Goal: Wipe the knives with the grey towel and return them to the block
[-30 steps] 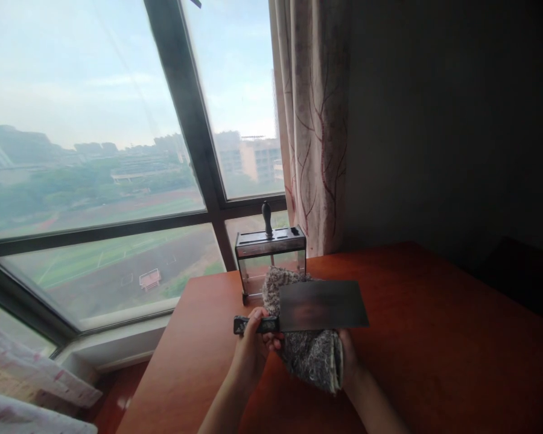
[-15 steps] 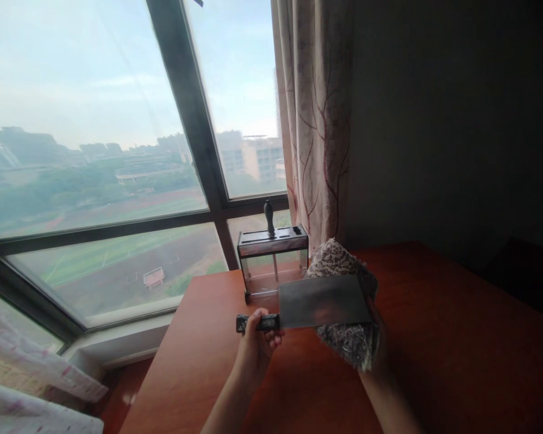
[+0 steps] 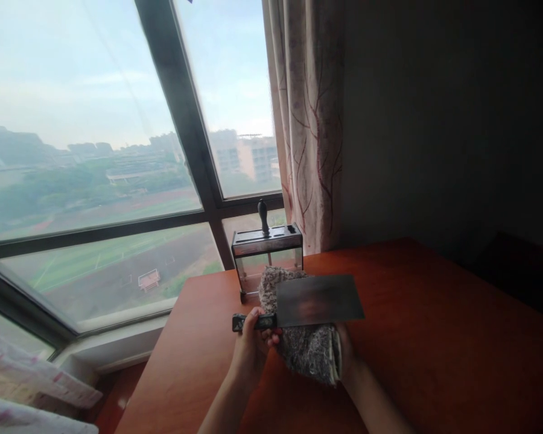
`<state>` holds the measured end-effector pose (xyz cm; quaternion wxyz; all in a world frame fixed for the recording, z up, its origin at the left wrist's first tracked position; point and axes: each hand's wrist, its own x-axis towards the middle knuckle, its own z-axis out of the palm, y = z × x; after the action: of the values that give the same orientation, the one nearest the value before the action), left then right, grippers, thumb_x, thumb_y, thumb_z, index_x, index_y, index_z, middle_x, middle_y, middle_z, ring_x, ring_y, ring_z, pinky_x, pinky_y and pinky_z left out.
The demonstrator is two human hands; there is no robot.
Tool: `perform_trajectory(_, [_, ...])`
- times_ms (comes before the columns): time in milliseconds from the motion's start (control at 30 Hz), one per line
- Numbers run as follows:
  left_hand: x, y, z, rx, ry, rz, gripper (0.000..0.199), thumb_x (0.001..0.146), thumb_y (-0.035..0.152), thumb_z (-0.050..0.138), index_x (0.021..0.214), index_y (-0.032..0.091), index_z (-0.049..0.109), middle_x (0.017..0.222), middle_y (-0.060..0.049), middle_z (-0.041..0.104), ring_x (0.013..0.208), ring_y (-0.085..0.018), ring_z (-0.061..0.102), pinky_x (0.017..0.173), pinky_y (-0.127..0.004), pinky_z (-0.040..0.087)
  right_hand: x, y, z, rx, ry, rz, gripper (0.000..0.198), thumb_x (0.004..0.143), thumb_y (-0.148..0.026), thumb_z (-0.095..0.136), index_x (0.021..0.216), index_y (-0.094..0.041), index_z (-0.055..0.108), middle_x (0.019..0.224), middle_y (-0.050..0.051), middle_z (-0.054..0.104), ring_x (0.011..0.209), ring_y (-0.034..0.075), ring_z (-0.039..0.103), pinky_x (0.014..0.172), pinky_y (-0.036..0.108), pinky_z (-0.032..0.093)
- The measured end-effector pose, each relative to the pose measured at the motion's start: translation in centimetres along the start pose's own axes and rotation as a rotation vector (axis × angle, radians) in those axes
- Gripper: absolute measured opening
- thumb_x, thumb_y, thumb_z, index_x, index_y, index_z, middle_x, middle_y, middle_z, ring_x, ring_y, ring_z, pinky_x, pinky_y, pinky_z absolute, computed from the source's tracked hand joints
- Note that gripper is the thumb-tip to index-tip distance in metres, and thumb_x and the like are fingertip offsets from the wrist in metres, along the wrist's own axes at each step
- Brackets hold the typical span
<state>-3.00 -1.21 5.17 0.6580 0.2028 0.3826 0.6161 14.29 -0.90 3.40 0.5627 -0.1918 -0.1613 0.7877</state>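
Observation:
My left hand (image 3: 252, 337) is closed around the black handle of a cleaver (image 3: 319, 299), whose broad grey blade points to the right above the table. Behind the blade, a shaggy grey cloth (image 3: 308, 354) shows above and below it. My right hand (image 3: 349, 352) grips the cloth at its right side; most of its fingers are hidden behind the cloth and blade. Beyond the cleaver stands a clear-sided knife block (image 3: 268, 241) with a dark metal top, and one dark knife handle (image 3: 263, 217) sticks up from it.
The reddish-brown wooden table (image 3: 438, 337) spreads under my hands and to the right. A large window (image 3: 95, 181) fills the left side, with a patterned curtain (image 3: 314, 132) at its right edge. Another curtain (image 3: 40, 374) hangs at lower left.
My right hand and the cloth have moved left along the back of the blade, toward the handle. The left hand keeps hold of the cleaver in nearly the same place.

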Motion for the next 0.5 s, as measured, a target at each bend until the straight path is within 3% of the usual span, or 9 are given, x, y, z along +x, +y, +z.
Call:
perform_trajectory(200, [0.5, 0.7, -0.5, -0.031, 0.017, 0.031, 0.027, 0.072, 0.036, 0.074, 0.079, 0.019, 0.054, 0.059, 0.001, 0.067, 0.050, -0.012, 0.063, 0.044, -0.017, 0.046, 0.5, -0.1, -1.0, -0.019, -0.009, 0.158, 0.026, 0.078, -0.038, 0.063, 0.095, -0.020, 0.073, 0.087, 0.003, 0.078, 0.097, 0.027, 0.070, 0.094, 0.044, 0.049])
perform_trajectory(500, [0.4, 1.5, -0.7, -0.003, 0.022, 0.038, 0.025, 0.072, 0.034, 0.074, 0.080, 0.019, 0.056, 0.061, 0.000, 0.067, 0.053, -0.013, 0.065, 0.047, -0.019, 0.047, 0.7, -1.1, -0.4, -0.060, 0.096, -0.090, 0.023, 0.075, -0.035, 0.066, 0.093, -0.023, 0.074, 0.088, 0.002, 0.078, 0.101, 0.028, 0.069, 0.097, 0.044, 0.049])
